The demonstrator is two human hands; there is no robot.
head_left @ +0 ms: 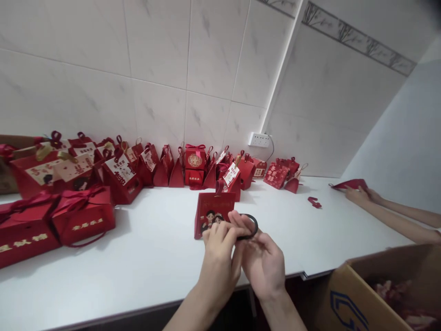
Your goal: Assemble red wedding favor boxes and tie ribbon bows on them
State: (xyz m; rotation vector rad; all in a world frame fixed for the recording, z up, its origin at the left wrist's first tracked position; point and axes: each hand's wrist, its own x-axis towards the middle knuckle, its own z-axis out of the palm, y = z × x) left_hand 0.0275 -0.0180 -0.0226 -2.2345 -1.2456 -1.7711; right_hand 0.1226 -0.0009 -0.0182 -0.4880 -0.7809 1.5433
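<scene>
My left hand is closed, with its fingers pinched on a dark, narrow loop, perhaps a ribbon or band. My right hand is palm up, and its bent fingers meet the left ones and hold the same loop. Just behind the fingers stands a red gift box printed with two cartoon figures and topped with a small ribbon loop. My hands hide its lower right part. Whether they touch the box, I cannot tell.
Several red gift boxes line the wall, and bow-tied ones sit at left. A red ribbon piece lies on the white table. At right, another person's hands hold a flat red box above a cardboard carton.
</scene>
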